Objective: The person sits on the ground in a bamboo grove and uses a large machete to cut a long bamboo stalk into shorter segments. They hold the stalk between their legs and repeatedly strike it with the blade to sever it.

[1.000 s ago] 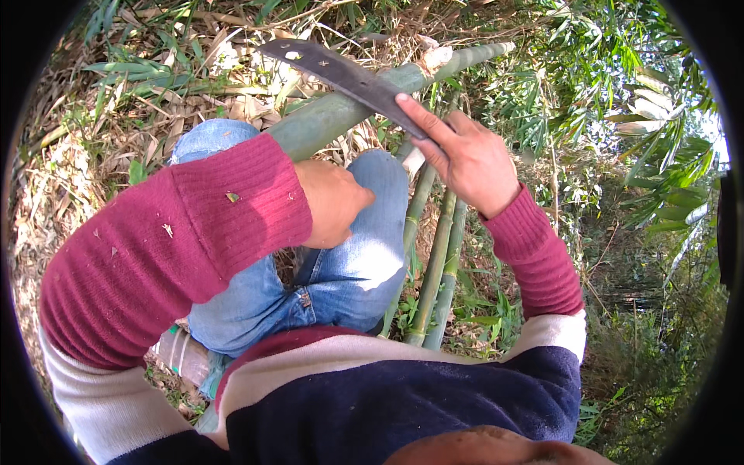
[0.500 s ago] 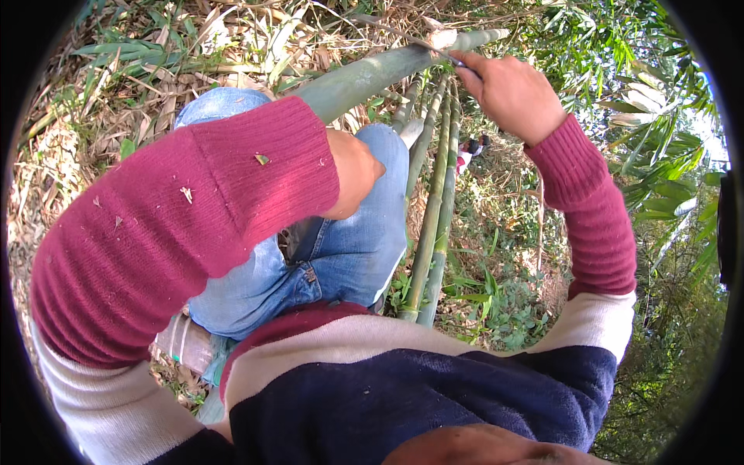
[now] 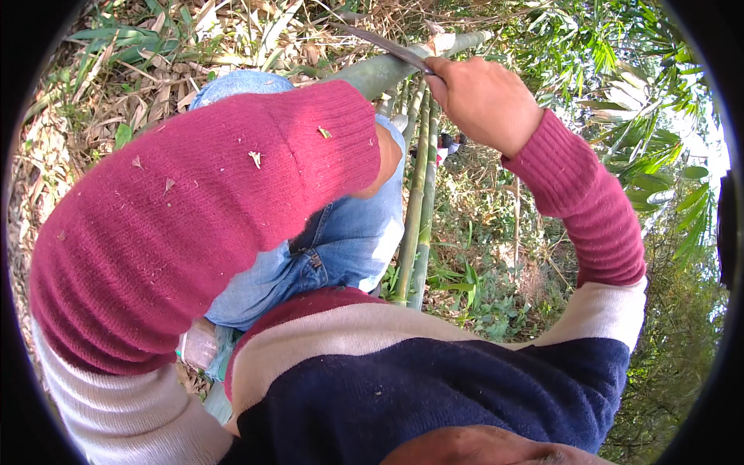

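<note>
The person's right hand, its fingers curled closed around the grip end of a long dark blade, is on the near side of a thick green bamboo pole. The blade slants across that pole (whether it touches is hard to tell). Nearer the body than the pole, the left hand is beside the jeans, its fingers hidden, their state impossible to tell. Thinner bamboo stems run from near the pole toward the person; dry leaves lie to its left.
</note>
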